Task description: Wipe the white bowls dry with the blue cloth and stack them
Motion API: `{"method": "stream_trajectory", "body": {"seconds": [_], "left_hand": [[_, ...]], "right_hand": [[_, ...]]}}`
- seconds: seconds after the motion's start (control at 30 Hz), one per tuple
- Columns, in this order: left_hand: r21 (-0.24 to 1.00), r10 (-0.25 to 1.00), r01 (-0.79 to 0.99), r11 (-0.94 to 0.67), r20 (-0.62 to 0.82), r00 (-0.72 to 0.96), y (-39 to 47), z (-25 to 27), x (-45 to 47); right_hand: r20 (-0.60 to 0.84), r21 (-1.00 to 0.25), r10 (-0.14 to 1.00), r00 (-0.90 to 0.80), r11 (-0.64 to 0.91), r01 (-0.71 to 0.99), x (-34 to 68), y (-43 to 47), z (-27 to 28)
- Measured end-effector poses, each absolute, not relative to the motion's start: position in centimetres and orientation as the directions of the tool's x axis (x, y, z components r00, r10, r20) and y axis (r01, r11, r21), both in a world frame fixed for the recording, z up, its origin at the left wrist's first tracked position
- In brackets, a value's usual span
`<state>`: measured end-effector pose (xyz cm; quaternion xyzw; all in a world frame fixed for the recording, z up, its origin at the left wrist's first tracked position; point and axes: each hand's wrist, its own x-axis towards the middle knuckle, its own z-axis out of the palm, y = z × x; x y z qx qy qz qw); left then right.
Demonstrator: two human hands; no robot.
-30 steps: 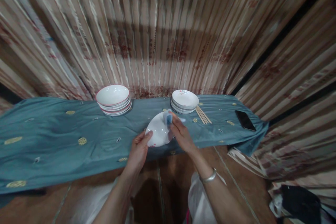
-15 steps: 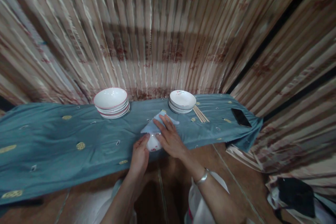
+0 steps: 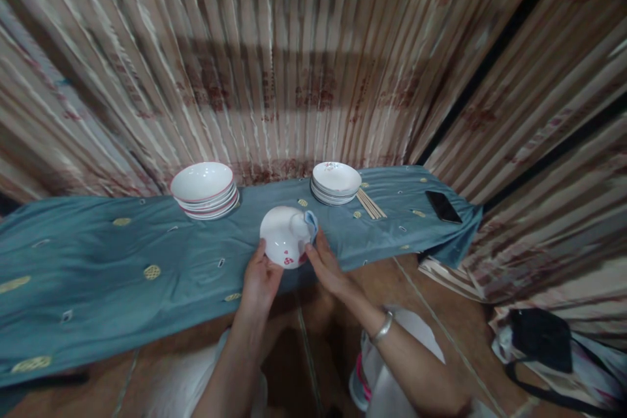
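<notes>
A white bowl (image 3: 280, 235) with red marks on its outside is held tilted above the front of the table, its underside and foot facing up toward me. My left hand (image 3: 263, 274) grips the bowl's left lower rim, thumb on the outside. At the right side my right hand (image 3: 324, 261) is closed on a light blue cloth (image 3: 311, 223), which shows bunched against the bowl's right edge. Part of the cloth is hidden behind the bowl and the fingers.
A stack of red-rimmed bowls (image 3: 203, 184) stands at the back left. Behind the right hand is a stack of smaller floral dishes (image 3: 337, 179), with chopsticks (image 3: 371, 204) beside it. A black phone (image 3: 443, 207) lies farther right on the teal tablecloth (image 3: 108, 268).
The bowl has been turned over, so its underside now shows. The cloth, spread across the bowl before, is now bunched at its right edge with my right hand.
</notes>
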<state>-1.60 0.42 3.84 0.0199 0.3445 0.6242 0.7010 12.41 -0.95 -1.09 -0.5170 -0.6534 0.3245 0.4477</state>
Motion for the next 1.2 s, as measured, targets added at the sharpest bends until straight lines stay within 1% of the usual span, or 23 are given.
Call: {"method": "stream_trajectory", "body": {"seconds": [0.17,0.33,0.47,0.57,0.63,0.73,0.83,0.93,1.0,1.1,1.2], "left_hand": [[0.477,0.886,-0.851,0.219,-0.462,-0.031,0.8,3.9,-1.7],[0.495,0.882,-0.841,0.219,-0.469,-0.046,1.1,3.5,-1.6],[0.556,0.902,-0.805,0.209,-0.427,-0.060,1.5,2.5,-2.4],[0.590,0.899,-0.769,0.244,-0.435,-0.048,1.4,2.0,-2.8],[0.614,0.917,-0.762,0.205,-0.392,-0.069,1.2,1.9,-2.5],[0.653,0.946,-0.747,0.125,-0.306,-0.109,0.9,1.7,-1.5],[0.672,0.962,-0.730,0.121,-0.261,-0.081,0.8,1.3,-0.8],[0.682,0.974,-0.720,0.132,-0.223,-0.033,1.0,1.0,-0.6],[0.691,0.979,-0.716,0.102,-0.198,-0.052,1.1,1.0,-0.5],[0.694,0.974,-0.719,0.044,-0.188,-0.122,1.5,1.2,-0.5],[0.688,0.948,-0.726,0.020,-0.243,-0.204,2.0,1.6,-0.6]], "right_hand": [[0.289,-0.788,0.951,-0.113,0.303,0.536,11.0,-2.5,-1.9],[0.362,-0.674,0.915,-0.177,0.388,0.629,10.0,-4.0,-2.6],[0.450,-0.532,0.841,-0.300,0.522,0.667,9.7,-4.3,-2.6],[0.516,-0.436,0.775,-0.365,0.604,0.667,10.1,-3.8,-1.8],[0.531,-0.425,0.770,-0.355,0.604,0.674,10.6,-3.2,-1.0],[0.479,-0.472,0.812,-0.333,0.558,0.683,11.5,-2.4,-0.2],[0.428,-0.509,0.853,-0.300,0.501,0.700,12.3,-1.7,0.2],[0.437,-0.498,0.855,-0.278,0.488,0.717,13.0,-0.9,0.0],[0.439,-0.484,0.857,-0.270,0.479,0.732,13.4,-0.4,-0.4],[0.426,-0.473,0.864,-0.270,0.467,0.747,13.7,-0.1,-1.2],[0.424,-0.478,0.854,-0.301,0.493,0.727,13.6,-0.5,-1.7]]}}
